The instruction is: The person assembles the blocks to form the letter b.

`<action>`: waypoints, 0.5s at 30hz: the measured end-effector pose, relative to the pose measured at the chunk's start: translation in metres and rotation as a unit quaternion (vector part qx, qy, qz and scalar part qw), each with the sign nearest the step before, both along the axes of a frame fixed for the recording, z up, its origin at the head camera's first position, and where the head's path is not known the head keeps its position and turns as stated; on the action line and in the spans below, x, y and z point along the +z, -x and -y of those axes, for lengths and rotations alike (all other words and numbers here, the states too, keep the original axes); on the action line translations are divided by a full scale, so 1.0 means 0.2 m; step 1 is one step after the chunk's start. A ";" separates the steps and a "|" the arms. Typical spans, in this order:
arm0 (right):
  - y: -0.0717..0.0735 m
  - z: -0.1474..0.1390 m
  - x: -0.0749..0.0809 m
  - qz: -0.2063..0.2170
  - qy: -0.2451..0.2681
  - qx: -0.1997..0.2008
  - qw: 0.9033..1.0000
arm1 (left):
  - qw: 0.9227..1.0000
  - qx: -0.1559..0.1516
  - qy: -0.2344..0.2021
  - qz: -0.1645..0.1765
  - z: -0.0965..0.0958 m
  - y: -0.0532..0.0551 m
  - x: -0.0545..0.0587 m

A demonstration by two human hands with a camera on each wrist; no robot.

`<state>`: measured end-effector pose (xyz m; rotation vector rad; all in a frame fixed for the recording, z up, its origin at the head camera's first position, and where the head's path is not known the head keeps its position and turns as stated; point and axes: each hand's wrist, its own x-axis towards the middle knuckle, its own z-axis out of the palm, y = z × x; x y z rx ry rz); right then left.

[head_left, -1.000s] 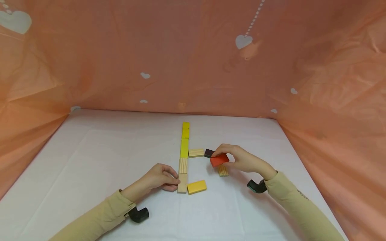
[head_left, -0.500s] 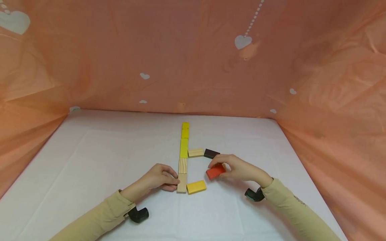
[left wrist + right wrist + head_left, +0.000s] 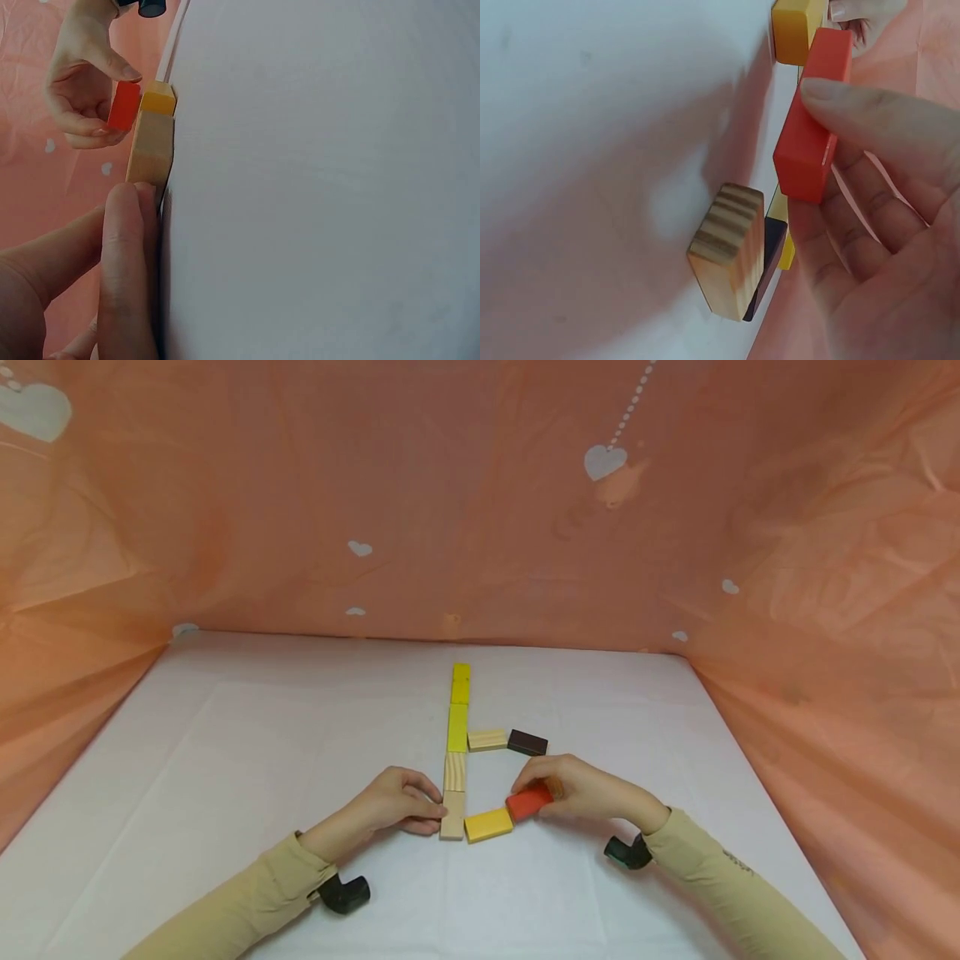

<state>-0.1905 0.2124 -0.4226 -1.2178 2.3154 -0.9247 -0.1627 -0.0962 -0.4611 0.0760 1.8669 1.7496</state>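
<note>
Between the thumb and fingers of my right hand [image 3: 592,789] is a red wooden block [image 3: 814,120], its far end right at an orange-yellow block [image 3: 488,825]. In the right wrist view it shows above the white surface, held along its sides. Fingertips of my left hand [image 3: 393,802] touch the left side of a plain wooden block [image 3: 453,820], the nearest of an upright column. That column continues away with a striped wooden block [image 3: 455,771] and yellow blocks [image 3: 457,727]. Another striped block [image 3: 731,244] lies below my right hand, mostly hidden by it in the head view.
A pale wooden block [image 3: 487,741] extends right from the column, followed by a dark brown block [image 3: 527,742]. White cloth [image 3: 262,718] covers the table. Orange fabric [image 3: 465,502] with hearts hangs around the back and sides. Dark curved pieces [image 3: 347,893] hang at both sleeves.
My right hand has brought the red block leftward and toward me, from over the striped block to the orange-yellow block's end. The dark block is now uncovered. My left hand stays in place.
</note>
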 end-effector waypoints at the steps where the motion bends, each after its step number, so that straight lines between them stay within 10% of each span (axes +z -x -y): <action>1: 0.00 0.00 0.00 -0.001 -0.004 0.000 1.000 | 1.000 0.001 0.000 0.002 0.00 0.00 0.00; 15: -0.03 0.01 0.00 -0.028 -0.037 0.016 0.999 | 1.000 -0.002 0.010 0.000 0.00 0.00 0.01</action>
